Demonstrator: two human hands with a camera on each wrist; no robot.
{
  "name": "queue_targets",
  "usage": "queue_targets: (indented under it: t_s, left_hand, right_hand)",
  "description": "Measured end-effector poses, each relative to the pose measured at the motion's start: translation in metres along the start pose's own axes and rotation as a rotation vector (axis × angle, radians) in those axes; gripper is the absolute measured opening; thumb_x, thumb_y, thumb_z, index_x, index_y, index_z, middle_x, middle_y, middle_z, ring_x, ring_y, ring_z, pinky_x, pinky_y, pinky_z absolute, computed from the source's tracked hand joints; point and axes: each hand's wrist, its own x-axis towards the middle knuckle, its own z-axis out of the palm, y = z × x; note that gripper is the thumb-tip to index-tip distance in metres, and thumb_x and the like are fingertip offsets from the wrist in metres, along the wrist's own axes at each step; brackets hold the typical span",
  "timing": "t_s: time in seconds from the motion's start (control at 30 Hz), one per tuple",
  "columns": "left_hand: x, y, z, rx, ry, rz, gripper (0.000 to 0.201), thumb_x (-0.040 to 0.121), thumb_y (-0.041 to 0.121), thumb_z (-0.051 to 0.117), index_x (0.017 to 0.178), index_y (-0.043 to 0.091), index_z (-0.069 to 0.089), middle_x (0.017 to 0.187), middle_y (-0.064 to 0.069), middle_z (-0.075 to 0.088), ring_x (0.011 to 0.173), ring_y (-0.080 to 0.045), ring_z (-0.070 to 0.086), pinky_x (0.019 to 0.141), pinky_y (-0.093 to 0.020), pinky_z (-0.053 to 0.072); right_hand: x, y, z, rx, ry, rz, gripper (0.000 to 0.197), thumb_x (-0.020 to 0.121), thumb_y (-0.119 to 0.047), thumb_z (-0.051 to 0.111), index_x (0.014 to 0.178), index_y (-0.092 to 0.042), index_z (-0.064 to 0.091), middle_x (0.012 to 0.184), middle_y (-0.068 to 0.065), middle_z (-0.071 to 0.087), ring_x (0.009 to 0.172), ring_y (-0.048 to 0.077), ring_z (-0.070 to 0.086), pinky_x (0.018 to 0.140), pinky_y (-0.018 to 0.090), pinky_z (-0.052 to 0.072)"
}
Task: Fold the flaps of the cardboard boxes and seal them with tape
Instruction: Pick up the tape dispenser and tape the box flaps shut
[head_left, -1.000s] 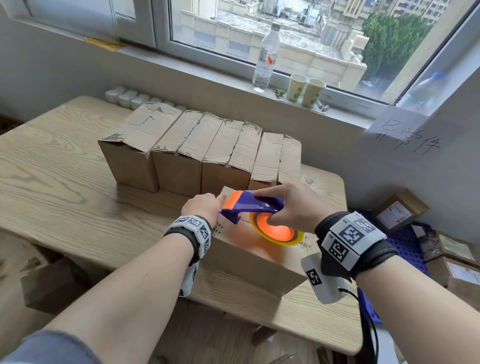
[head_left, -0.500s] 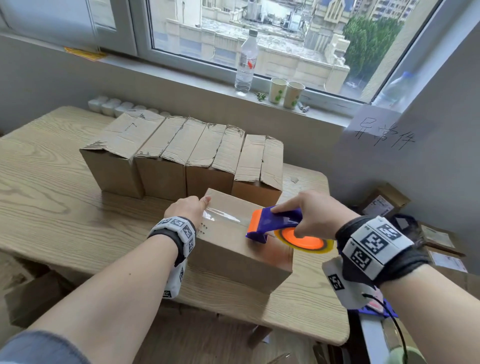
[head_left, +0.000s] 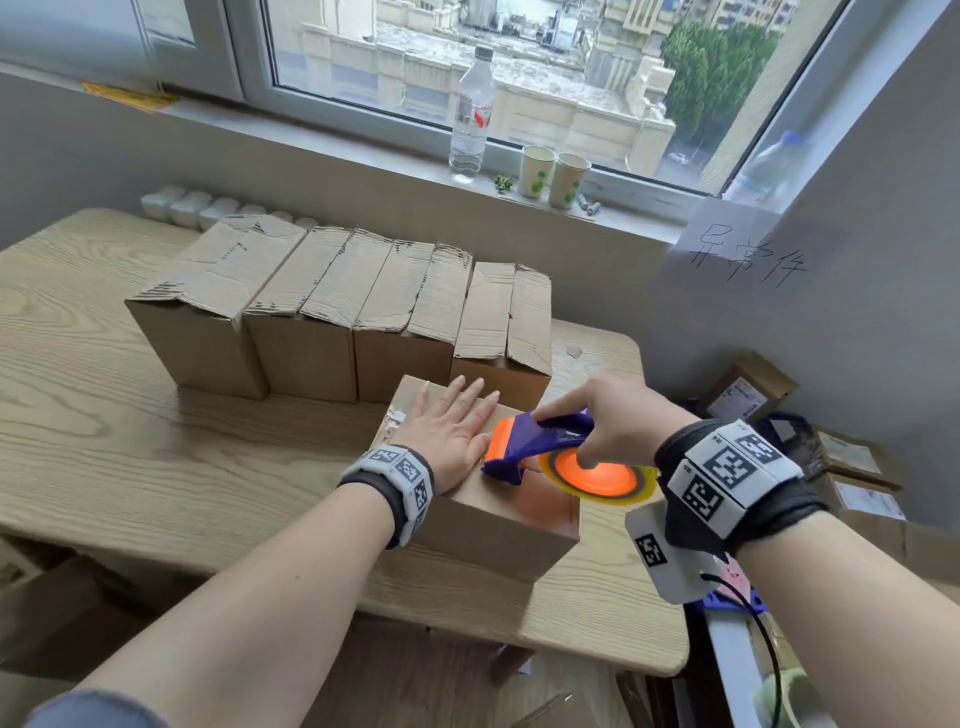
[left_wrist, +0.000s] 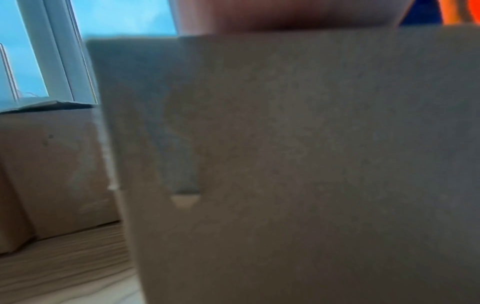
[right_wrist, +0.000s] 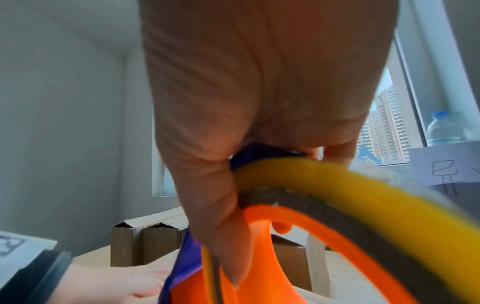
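Observation:
A closed cardboard box (head_left: 498, 525) stands at the table's near edge; its side (left_wrist: 298, 164) fills the left wrist view. My left hand (head_left: 452, 426) lies flat on the box top with fingers straight and spread. My right hand (head_left: 613, 421) grips a purple and orange tape dispenser (head_left: 540, 447) with its yellow tape roll (head_left: 597, 475), held low over the right part of the box top beside the left hand. In the right wrist view the fingers (right_wrist: 215, 205) curl round the dispenser (right_wrist: 259, 246). Several more boxes (head_left: 337, 322) with folded flaps stand in a row behind.
The wooden table (head_left: 104, 415) ends just right of the box. A water bottle (head_left: 470, 119) and two paper cups (head_left: 553, 176) stand on the windowsill. More cardboard boxes (head_left: 753, 395) lie on the floor at the right.
The dispenser was drawn from left to right across the box top, laying tape. My left hand moved from the box's left edge onto the top and flattened out.

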Motion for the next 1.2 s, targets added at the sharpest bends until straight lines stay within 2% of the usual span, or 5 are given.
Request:
queue_targets:
  t_s: [0.33,0.6,0.73,0.83,1.2]
  left_hand:
    - [0.001,0.006,-0.007,-0.028,-0.031,-0.014,0.053,0.101,0.042,0.01,0.15,0.034,-0.009,0.157,0.011,-0.016,0.144,-0.009,-0.018,0.117,-0.045,-0.011]
    - [-0.001,0.008,-0.006,-0.015,-0.005,-0.022,0.053,0.102,0.037,0.014,0.15,0.034,-0.008,0.158,0.011,-0.015,0.144,-0.009,-0.017,0.117,-0.043,-0.011]
    - [-0.001,0.007,-0.006,-0.025,-0.012,-0.03,0.052,0.102,0.041,0.011,0.149,0.036,-0.009,0.158,0.011,-0.016,0.144,-0.01,-0.018,0.116,-0.041,-0.012]
    - [-0.001,0.007,-0.005,-0.016,-0.011,-0.032,0.053,0.101,0.044,0.012,0.149,0.037,-0.01,0.157,0.011,-0.016,0.144,-0.01,-0.018,0.116,-0.04,-0.012]
    - [0.0,0.012,-0.003,0.018,-0.011,-0.066,0.06,0.097,0.056,0.015,0.148,0.039,-0.013,0.157,0.008,-0.019,0.144,-0.012,-0.019,0.117,-0.042,-0.011]
  right_hand:
    - [-0.01,0.019,0.006,0.151,0.118,-0.084,0.063,0.069,-0.011,0.07,0.125,-0.039,0.059,0.087,-0.016,0.049,0.097,0.014,0.049,0.085,0.03,0.046]
    - [-0.018,0.031,0.006,0.261,0.129,-0.094,0.059,0.071,-0.004,0.068,0.121,-0.036,0.064,0.078,-0.024,0.045,0.08,0.004,0.046,0.065,0.004,0.035]
    - [-0.026,0.042,0.004,0.281,0.121,-0.08,0.061,0.069,-0.001,0.067,0.117,-0.039,0.065,0.083,-0.024,0.051,0.077,0.002,0.051,0.062,0.003,0.039]
    - [-0.041,0.064,-0.001,0.283,0.103,-0.029,0.065,0.065,0.001,0.067,0.112,-0.044,0.066,0.093,-0.024,0.061,0.087,0.004,0.057,0.072,0.011,0.045]
    - [-0.053,0.08,0.009,0.261,0.124,-0.002,0.066,0.067,0.006,0.062,0.115,-0.037,0.067,0.079,-0.026,0.049,0.076,0.0,0.05,0.063,0.005,0.038]
